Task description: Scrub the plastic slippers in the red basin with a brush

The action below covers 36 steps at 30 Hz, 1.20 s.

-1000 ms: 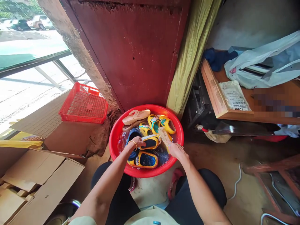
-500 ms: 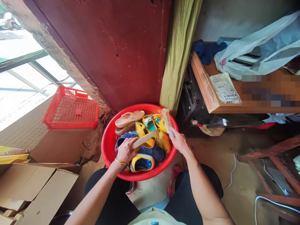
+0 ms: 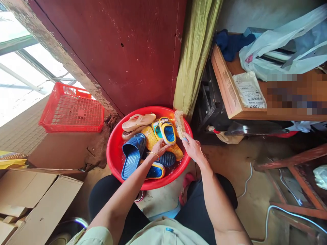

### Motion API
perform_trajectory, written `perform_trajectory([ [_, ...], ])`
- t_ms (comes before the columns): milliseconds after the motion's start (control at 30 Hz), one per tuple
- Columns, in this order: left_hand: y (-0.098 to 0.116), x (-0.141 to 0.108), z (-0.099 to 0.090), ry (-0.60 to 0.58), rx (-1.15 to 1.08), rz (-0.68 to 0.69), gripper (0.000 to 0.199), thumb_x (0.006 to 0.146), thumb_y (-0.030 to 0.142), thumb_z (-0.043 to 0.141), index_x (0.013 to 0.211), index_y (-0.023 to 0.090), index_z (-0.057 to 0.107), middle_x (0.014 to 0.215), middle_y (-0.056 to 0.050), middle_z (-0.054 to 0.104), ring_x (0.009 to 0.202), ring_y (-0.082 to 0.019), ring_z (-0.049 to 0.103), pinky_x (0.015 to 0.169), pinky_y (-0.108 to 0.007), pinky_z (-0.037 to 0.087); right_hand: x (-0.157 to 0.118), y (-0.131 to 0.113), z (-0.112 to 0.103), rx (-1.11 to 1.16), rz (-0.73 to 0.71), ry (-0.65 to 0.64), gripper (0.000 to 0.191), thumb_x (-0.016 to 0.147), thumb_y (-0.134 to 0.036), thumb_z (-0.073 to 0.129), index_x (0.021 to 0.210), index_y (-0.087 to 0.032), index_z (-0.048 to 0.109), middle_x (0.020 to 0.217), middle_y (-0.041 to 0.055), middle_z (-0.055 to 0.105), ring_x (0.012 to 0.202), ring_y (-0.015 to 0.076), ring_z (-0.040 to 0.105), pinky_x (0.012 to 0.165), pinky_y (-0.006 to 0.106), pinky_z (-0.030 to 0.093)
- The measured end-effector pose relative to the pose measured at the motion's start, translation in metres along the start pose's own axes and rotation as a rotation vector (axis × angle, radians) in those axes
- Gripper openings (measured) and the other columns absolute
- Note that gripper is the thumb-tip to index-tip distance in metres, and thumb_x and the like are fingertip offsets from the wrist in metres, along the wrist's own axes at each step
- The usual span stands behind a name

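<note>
My left hand (image 3: 159,149) is closed on the heel end of a yellow slipper with a blue insole (image 3: 169,133), raised over the other shoes. In my right hand (image 3: 193,149) is a scrub brush (image 3: 179,123), its pale bristles at the right rim of a red basin (image 3: 111,153). Inside the basin lie a blue slide slipper (image 3: 131,160), tan flip-flops (image 3: 138,121), a dark ridged slipper (image 3: 168,158) and another yellow slipper with a blue insole (image 3: 156,172). My left forearm partly covers that last one. Water glistens around the shoes.
A red plastic crate (image 3: 75,112) stands left of the basin, above opened cardboard boxes (image 3: 28,190). Behind rises a dark red door (image 3: 107,47) beside a yellow-green curtain (image 3: 196,51). To the right are a wooden desk (image 3: 230,92), a wooden stool (image 3: 304,183) and a white cable (image 3: 267,217).
My left hand has moved right, from a tan-edged slipper to the yellow slipper with the blue insole. The blue slide now lies fully visible at left. My right hand still holds the brush.
</note>
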<state>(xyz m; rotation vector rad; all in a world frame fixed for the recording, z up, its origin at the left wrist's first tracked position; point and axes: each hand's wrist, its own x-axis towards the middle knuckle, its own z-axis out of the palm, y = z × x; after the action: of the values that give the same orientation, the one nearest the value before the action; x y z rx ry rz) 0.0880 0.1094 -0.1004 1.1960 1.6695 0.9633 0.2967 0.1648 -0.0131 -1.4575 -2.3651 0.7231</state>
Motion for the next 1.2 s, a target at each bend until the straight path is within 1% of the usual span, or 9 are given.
perform_trajectory([
  [167,-0.025,-0.037,-0.007,-0.198,0.726,0.212,0.074,0.065,0.038,0.084,0.130,0.017,0.056,0.143,-0.018,0.052,0.129,-0.033,0.051,0.108,-0.045,0.039,-0.003,-0.010,0.007,-0.066,0.022,-0.064,0.054,0.100,-0.035,0.040,0.154,-0.029,0.038,0.129,0.0041,0.069,0.112,0.0207,0.067,0.096,0.029,0.049],
  [333,-0.010,-0.047,-0.004,-0.268,1.044,0.233,0.055,0.066,0.043,0.084,0.111,0.020,0.063,0.111,-0.015,0.066,0.109,-0.034,0.060,0.096,-0.044,0.042,-0.014,-0.024,0.016,-0.084,-0.005,-0.262,0.053,0.100,-0.035,0.039,0.153,-0.033,0.038,0.120,0.0022,0.073,0.105,0.0197,0.070,0.088,0.027,0.051],
  [433,0.003,-0.057,-0.021,-0.265,0.996,0.328,0.045,0.071,0.047,0.080,0.103,0.020,0.063,0.103,-0.013,0.067,0.102,-0.032,0.062,0.091,-0.042,0.043,-0.014,-0.022,0.018,-0.105,-0.004,-0.276,0.053,0.100,-0.034,0.038,0.153,-0.035,0.038,0.124,0.0010,0.072,0.108,0.0192,0.068,0.089,0.027,0.050],
  [567,0.020,-0.082,-0.064,-0.136,0.832,0.341,0.042,0.078,0.054,0.071,0.099,0.018,0.062,0.097,-0.011,0.069,0.094,-0.028,0.064,0.086,-0.039,0.046,-0.010,-0.017,0.021,-0.165,0.005,-0.260,0.054,0.100,-0.032,0.039,0.154,-0.032,0.036,0.122,0.0034,0.072,0.108,0.0201,0.069,0.090,0.028,0.049],
  [800,0.063,-0.116,-0.131,0.157,0.218,0.258,0.051,0.075,0.059,0.072,0.104,0.018,0.063,0.090,-0.004,0.070,0.085,-0.020,0.065,0.079,-0.031,0.054,-0.014,-0.017,0.029,-0.138,-0.028,-0.221,0.053,0.101,-0.034,0.038,0.154,-0.030,0.037,0.127,0.0050,0.070,0.110,0.0215,0.068,0.090,0.029,0.050],
  [933,0.097,-0.111,-0.140,0.339,-0.026,0.413,0.045,0.077,0.051,0.074,0.105,0.017,0.063,0.097,-0.006,0.071,0.093,-0.022,0.067,0.086,-0.035,0.055,-0.013,-0.014,0.032,-0.094,-0.056,-0.212,0.053,0.101,-0.034,0.039,0.153,-0.029,0.038,0.128,0.0048,0.069,0.111,0.0219,0.068,0.093,0.030,0.050],
  [1033,0.109,-0.101,-0.136,0.391,0.036,0.593,0.037,0.082,0.040,0.072,0.110,0.019,0.062,0.118,-0.009,0.068,0.112,-0.024,0.063,0.100,-0.040,0.050,-0.011,-0.011,0.034,-0.063,-0.071,-0.192,0.052,0.100,-0.035,0.040,0.152,-0.028,0.039,0.130,0.0054,0.068,0.112,0.0230,0.067,0.095,0.032,0.050],
  [1133,0.090,-0.094,-0.123,0.314,0.250,0.707,0.026,0.085,0.027,0.063,0.110,0.020,0.063,0.141,-0.012,0.055,0.130,-0.027,0.052,0.111,-0.045,0.042,-0.009,-0.008,0.036,-0.036,-0.067,-0.200,0.051,0.100,-0.035,0.041,0.151,-0.029,0.042,0.127,0.0043,0.070,0.110,0.0238,0.068,0.094,0.034,0.051],
  [1200,0.063,-0.095,-0.109,0.250,0.370,0.678,0.023,0.084,0.019,0.059,0.106,0.020,0.064,0.150,-0.014,0.045,0.138,-0.029,0.045,0.114,-0.048,0.038,-0.008,-0.005,0.038,-0.016,-0.055,-0.199,0.051,0.100,-0.035,0.040,0.150,-0.030,0.043,0.126,0.0035,0.071,0.110,0.0236,0.068,0.094,0.034,0.051],
])
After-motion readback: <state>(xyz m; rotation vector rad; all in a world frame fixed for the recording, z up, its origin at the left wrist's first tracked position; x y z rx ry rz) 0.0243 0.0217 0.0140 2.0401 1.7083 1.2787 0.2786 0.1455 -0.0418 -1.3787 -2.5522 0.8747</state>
